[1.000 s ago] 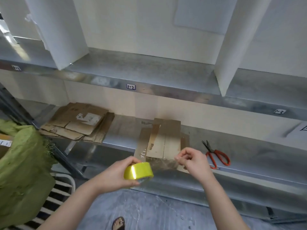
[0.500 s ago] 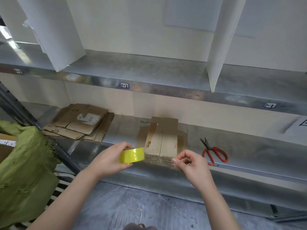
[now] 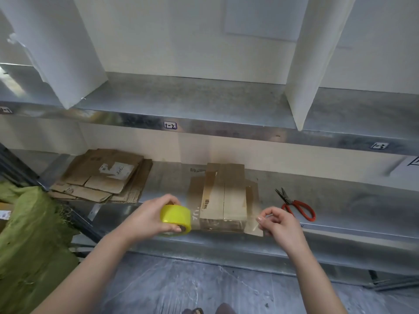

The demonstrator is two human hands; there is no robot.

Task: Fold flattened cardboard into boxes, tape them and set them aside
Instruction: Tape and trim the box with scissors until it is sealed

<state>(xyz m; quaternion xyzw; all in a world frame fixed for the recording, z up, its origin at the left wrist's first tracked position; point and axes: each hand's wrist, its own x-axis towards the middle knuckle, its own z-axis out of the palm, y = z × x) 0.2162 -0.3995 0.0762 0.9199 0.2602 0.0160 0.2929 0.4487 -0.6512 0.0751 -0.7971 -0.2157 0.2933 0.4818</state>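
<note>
A small cardboard box (image 3: 223, 196) stands on the metal shelf (image 3: 340, 200), its top flaps closed with a seam down the middle. My left hand (image 3: 149, 217) grips a yellow roll of tape (image 3: 175, 219) just left of the box's near face. My right hand (image 3: 277, 223) pinches the free end of the clear tape strip (image 3: 251, 224), which stretches between both hands across the front of the box. A stack of flattened cardboard (image 3: 103, 176) lies on the shelf at the left.
Red-handled scissors (image 3: 297, 206) lie on the shelf right of the box. A green bag (image 3: 29, 241) bulges at the left edge beside a dark frame. An upper shelf (image 3: 204, 109) with white dividers hangs above. My feet show on the grey floor (image 3: 204, 291) below.
My hands have moved apart, drawing the tape strip out longer. The right hand went rightward past the box's right corner and the roll stayed at the left.
</note>
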